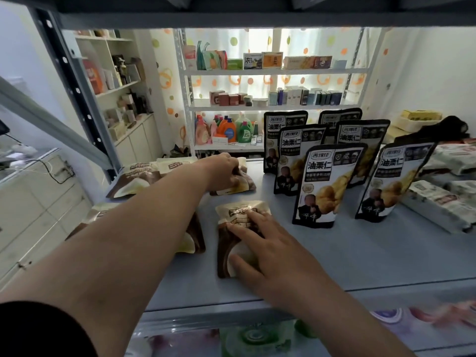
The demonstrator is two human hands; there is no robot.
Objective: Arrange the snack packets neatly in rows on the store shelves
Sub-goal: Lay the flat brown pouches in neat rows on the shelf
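Brown-and-cream snack packets lie flat on the pale blue shelf (360,256). My right hand (268,243) rests with spread, straight fingers on the nearest packet (231,215) at the shelf's front. My left hand (221,167) reaches further back and grips another brown packet (242,185) by its top edge. More brown packets lie at the far left (136,179), and one (194,235) is partly hidden under my left forearm. To the right, several black stand-up pouches with yellow chestnuts (327,184) stand upright in two rows.
White flat packets (443,204) are piled at the shelf's right end. The shelf above (231,19) hangs low over the space, with a grey upright post (77,94) at left. Beyond stand other racks with boxes and detergent bottles (231,128). A lower shelf holds blurred goods.
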